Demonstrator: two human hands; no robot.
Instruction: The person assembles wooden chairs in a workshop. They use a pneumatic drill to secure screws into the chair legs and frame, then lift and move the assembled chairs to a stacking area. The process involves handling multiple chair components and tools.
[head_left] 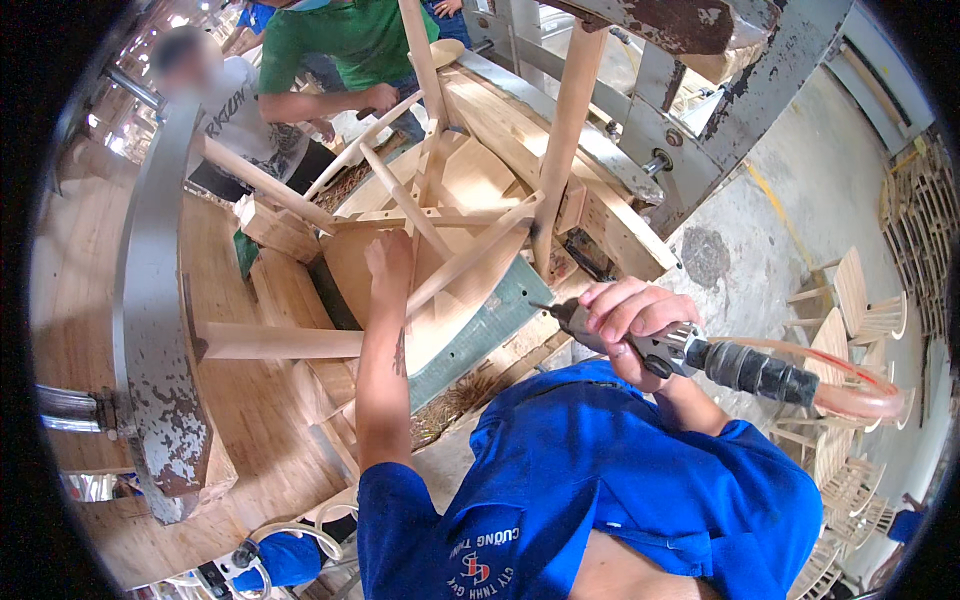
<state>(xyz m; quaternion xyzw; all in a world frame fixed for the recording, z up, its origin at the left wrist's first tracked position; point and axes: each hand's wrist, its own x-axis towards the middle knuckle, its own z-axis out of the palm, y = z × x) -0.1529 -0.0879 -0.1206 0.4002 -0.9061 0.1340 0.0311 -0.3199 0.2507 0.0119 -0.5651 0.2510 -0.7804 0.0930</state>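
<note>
Wooden chair frame [475, 253] sits mid-view, looks legs-up, pale seat panel below the stretchers; I have it in the head view. Left hand [391, 254] reaches in among the rails, over the panel, knuckles up; fingers look curled, but I can't tell whether they grip anything. Right hand [642, 322] is wrapped round a power tool [672, 347], metal body, held just right of the frame. Its bit points left toward the frame, tip apart from the near stretcher as far as I can judge. Black sleeve and a pinkish hose [862, 401] trail off its right end.

Under the frame I get a green board [487, 325] with small holes, wood shavings [448, 408] beside its near edge. Wide wooden planks [85, 325] lie left; grey metal beam [152, 290], paint chipped, crosses there. Far side: person in a green shirt [318, 52], another in a printed white shirt [243, 112]. Right: concrete floor [765, 290], pale wooden chairs [850, 290] grouped along it.
</note>
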